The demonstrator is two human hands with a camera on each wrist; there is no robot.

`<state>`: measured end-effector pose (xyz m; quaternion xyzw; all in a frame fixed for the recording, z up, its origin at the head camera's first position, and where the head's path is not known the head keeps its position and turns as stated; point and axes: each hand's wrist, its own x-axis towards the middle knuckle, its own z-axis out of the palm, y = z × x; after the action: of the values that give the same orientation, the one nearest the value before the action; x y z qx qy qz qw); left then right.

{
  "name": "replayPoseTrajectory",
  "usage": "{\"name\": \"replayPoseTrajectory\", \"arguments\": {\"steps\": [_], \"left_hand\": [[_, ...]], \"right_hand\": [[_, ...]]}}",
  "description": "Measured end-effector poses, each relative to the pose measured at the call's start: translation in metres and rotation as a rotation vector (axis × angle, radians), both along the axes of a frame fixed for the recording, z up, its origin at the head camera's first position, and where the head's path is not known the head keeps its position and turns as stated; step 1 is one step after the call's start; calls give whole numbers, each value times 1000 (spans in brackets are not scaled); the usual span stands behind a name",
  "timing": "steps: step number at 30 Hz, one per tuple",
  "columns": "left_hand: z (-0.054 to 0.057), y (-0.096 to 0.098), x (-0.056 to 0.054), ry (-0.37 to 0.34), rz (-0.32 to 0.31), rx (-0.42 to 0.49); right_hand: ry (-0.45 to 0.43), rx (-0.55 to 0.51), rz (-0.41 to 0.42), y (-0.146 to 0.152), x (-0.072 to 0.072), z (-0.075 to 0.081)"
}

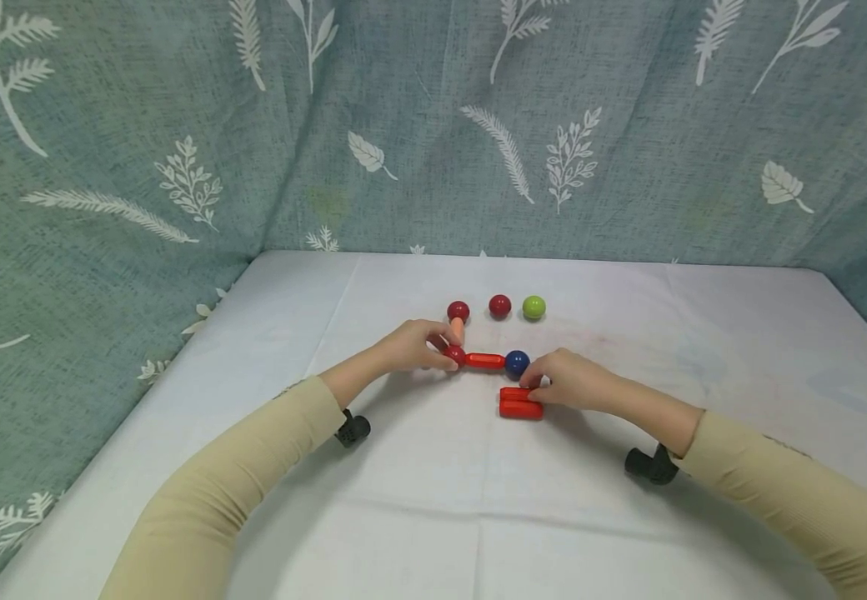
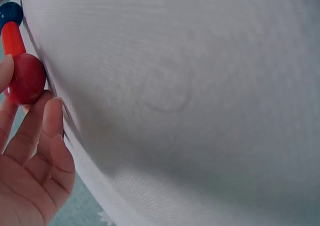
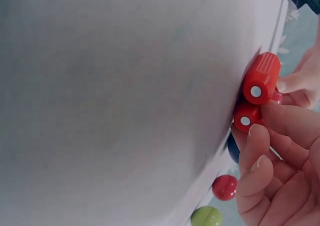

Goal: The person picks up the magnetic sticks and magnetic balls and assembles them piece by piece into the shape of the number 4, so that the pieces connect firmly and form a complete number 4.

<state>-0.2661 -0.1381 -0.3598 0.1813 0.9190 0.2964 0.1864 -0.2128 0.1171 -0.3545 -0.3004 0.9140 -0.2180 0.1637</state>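
My left hand point(image 1: 420, 346) pinches a shiny red ball point(image 1: 453, 357) between thumb and fingers. A red rod point(image 1: 485, 361) runs from that ball to a dark blue ball point(image 1: 517, 365) on the right. From the same ball a peach-coloured rod point(image 1: 457, 332) leads back to another red ball point(image 1: 458, 311). In front of the blue ball, two red rods lie side by side. My right hand point(image 1: 570, 379) pinches the right end of the farther rod point(image 3: 244, 118); the nearer rod point(image 3: 262, 78) lies against it. White round spots mark their ends in the right wrist view.
Behind the joined pieces, a loose red ball point(image 1: 499, 307) and a green ball point(image 1: 534, 307) rest on the white tablecloth point(image 1: 403, 517). A patterned blue-green curtain point(image 1: 433, 167) stands along the table's back and left edges. Black cameras hang under both wrists.
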Motion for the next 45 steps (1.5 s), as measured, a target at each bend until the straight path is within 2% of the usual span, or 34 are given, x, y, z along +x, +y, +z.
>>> {"name": "replayPoseTrajectory", "arguments": {"steps": [7, 13, 21, 28, 36, 41, 45], "left_hand": [[0, 1, 0, -8, 8, -6], [-1, 1, 3, 32, 5, -18], [-1, 5, 6, 156, 18, -27], [6, 25, 12, 328, -67, -42], [4, 54, 14, 334, -117, -68], [0, 62, 15, 355, -147, -99], [0, 64, 16, 328, -136, -113]], "right_hand": [[-13, 2, -1, 9, -1, -1], [-31, 34, -43, 21, -1, -2], [-70, 69, -87, 30, 1, 3], [-72, 96, -96, 24, -2, 2], [-119, 147, -132, 18, -5, 2], [-134, 154, -141, 18, -6, 2], [-156, 114, -147, 22, -9, -1]]}}
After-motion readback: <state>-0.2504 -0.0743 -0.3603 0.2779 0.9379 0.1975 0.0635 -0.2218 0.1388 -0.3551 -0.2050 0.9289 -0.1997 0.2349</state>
